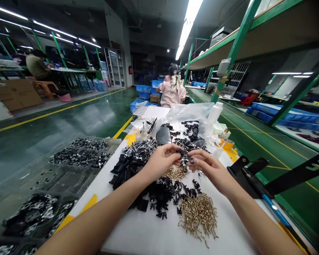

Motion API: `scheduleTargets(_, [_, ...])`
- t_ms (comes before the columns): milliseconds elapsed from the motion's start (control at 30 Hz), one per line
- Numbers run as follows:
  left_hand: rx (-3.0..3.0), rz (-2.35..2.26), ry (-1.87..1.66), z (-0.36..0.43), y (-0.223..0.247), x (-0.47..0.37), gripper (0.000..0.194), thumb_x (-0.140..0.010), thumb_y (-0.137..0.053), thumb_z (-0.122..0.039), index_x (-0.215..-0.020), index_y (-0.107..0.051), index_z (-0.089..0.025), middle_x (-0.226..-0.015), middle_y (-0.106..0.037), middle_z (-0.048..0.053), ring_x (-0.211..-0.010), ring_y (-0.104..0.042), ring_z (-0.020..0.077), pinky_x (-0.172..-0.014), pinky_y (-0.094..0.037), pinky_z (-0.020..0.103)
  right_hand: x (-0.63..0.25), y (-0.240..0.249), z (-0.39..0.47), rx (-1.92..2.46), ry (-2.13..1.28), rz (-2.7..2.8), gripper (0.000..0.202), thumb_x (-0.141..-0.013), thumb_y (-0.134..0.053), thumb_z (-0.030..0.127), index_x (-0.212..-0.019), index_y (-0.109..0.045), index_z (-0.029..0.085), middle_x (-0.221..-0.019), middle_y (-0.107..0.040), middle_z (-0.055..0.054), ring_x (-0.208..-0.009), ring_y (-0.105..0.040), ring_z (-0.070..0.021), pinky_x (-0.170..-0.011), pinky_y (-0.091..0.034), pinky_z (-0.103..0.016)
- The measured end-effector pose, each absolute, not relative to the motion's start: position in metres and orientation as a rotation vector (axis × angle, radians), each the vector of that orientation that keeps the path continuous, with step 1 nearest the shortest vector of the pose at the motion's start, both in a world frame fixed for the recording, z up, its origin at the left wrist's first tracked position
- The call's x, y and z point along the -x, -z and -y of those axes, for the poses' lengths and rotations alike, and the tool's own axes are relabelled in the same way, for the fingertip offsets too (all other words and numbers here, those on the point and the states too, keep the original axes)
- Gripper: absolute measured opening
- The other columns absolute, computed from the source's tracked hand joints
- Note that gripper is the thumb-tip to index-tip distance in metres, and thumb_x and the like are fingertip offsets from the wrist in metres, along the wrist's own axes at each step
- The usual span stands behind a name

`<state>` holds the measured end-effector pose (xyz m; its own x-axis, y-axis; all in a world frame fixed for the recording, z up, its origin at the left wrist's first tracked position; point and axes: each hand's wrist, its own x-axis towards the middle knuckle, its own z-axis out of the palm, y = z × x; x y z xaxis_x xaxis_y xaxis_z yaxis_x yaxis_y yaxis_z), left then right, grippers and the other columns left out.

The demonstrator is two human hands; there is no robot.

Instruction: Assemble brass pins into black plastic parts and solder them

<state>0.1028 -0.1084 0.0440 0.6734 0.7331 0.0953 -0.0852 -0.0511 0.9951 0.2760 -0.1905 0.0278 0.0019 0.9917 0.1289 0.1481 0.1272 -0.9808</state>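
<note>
My left hand [162,159] pinches a small black part [180,151] between thumb and fingertips, over the middle of the white table [138,232]. Close by on the right, my right hand [206,166] has its fingers curled around something small that I cannot make out. Beneath the hands lie small brass-coloured pins [174,172] and a heap of black parts [162,193]. A larger pile of brass-coloured pins [198,214] rests nearer the front. Black and silvery parts [140,150] are heaped left of my left hand.
Trays of black and silvery parts [34,212] stand at the left. Yellow tape [227,144] and a black metal bracket [251,173] are at the right edge. Behind the plastic bag [191,112] sits a person [172,90]. A green shelf frame [235,46] rises at the right.
</note>
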Motion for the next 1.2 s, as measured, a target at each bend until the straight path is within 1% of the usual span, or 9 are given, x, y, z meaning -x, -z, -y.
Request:
scheduleTargets(200, [-1.495,-0.582,-0.74,0.122,-0.041,-0.095,0.017,-0.081,-0.056,-0.022,-0.096,-0.058,-0.013,-0.084,-0.06,0.004,-0.071,-0.061,0.0114,-0.071,-0.05,0.026,-0.276,-0.025,0.198,1.188,-1.109,1.28,0.023,-0.085,-0.055,0.037,-0.103,-0.058,0.023,-0.078,-0.06,-0.001,-0.075,-0.056,-0.0134,-0.074,-0.044,-0.03])
scheduleTargets(400, [-1.398,-0.669,-0.774,0.121,-0.05,-0.09,0.017,-0.079,-0.058,-0.017,-0.096,-0.055,-0.014,-0.097,-0.058,0.006,-0.072,-0.064,0.0113,-0.071,-0.049,0.022,-0.272,-0.023,0.193,1.15,-1.266,1.15,0.03,-0.08,-0.062,0.034,-0.108,-0.058,0.024,-0.087,-0.06,-0.002,-0.078,-0.057,-0.0131,-0.076,-0.045,-0.03])
scheduleTargets(500, [-1.355,-0.631,-0.718,0.123,-0.046,-0.092,0.019,-0.079,-0.058,-0.017,-0.097,-0.055,-0.014,-0.1,-0.058,0.006,-0.073,-0.064,0.0112,-0.073,-0.049,0.024,-0.272,-0.022,0.196,1.157,-1.261,1.181,0.026,-0.078,-0.064,0.033,-0.102,-0.06,0.023,-0.081,-0.059,-0.001,-0.076,-0.055,-0.0122,-0.074,-0.043,-0.028])
scheduleTargets(633, [-1.377,-0.638,-0.687,0.127,-0.044,-0.094,0.023,-0.076,-0.061,-0.016,-0.098,-0.057,-0.014,-0.085,-0.058,0.003,-0.065,-0.058,0.0087,-0.064,-0.049,0.022,-0.275,-0.026,0.202,1.2,-1.121,1.209,0.021,-0.079,-0.064,0.032,-0.098,-0.057,0.026,-0.067,-0.05,0.004,-0.068,-0.05,-0.0107,-0.063,-0.039,-0.024])
scheduleTargets(733, [-1.405,-0.647,-0.686,0.127,-0.045,-0.095,0.022,-0.075,-0.062,-0.015,-0.097,-0.06,-0.013,-0.073,-0.056,0.0,-0.065,-0.056,0.0096,-0.061,-0.047,0.021,-0.275,-0.03,0.205,1.194,-1.122,1.213,0.018,-0.079,-0.064,0.032,-0.094,-0.055,0.027,-0.067,-0.048,0.005,-0.065,-0.05,-0.0099,-0.062,-0.038,-0.023])
scheduleTargets(867, [-1.364,-0.629,-0.666,0.125,-0.043,-0.094,0.025,-0.08,-0.057,-0.018,-0.105,-0.059,-0.016,-0.082,-0.063,0.003,-0.078,-0.061,0.0131,-0.076,-0.048,0.026,-0.269,-0.035,0.207,1.223,-1.171,1.18,0.019,-0.077,-0.066,0.031,-0.092,-0.055,0.026,-0.076,-0.052,0.003,-0.073,-0.053,-0.0107,-0.067,-0.041,-0.024])
scheduleTargets(1000, [-1.376,-0.597,-0.695,0.126,-0.04,-0.095,0.017,-0.081,-0.057,-0.022,-0.095,-0.063,-0.015,-0.095,-0.065,0.006,-0.091,-0.059,0.0146,-0.086,-0.043,0.026,-0.266,-0.034,0.209,1.223,-1.151,1.173,0.019,-0.078,-0.065,0.033,-0.093,-0.057,0.026,-0.08,-0.057,0.001,-0.079,-0.056,-0.0132,-0.072,-0.045,-0.026])
scheduleTargets(1100, [-1.359,-0.631,-0.698,0.127,-0.039,-0.096,0.014,-0.078,-0.061,-0.02,-0.091,-0.062,-0.014,-0.091,-0.064,0.005,-0.087,-0.058,0.0136,-0.08,-0.044,0.024,-0.263,-0.031,0.21,1.253,-1.028,1.309,0.017,-0.082,-0.059,0.033,-0.096,-0.057,0.025,-0.082,-0.06,-0.002,-0.077,-0.06,-0.0151,-0.07,-0.049,-0.028])
scheduleTargets(1200, [-1.272,-0.662,-0.678,0.129,-0.038,-0.097,0.015,-0.075,-0.064,-0.019,-0.088,-0.058,-0.014,-0.082,-0.062,0.003,-0.077,-0.058,0.0121,-0.072,-0.045,0.023,-0.258,-0.026,0.213,1.342,-0.598,1.517,0.016,-0.083,-0.057,0.025,-0.099,-0.057,0.025,-0.092,-0.06,-0.004,-0.084,-0.06,-0.017,-0.071,-0.051,-0.028])
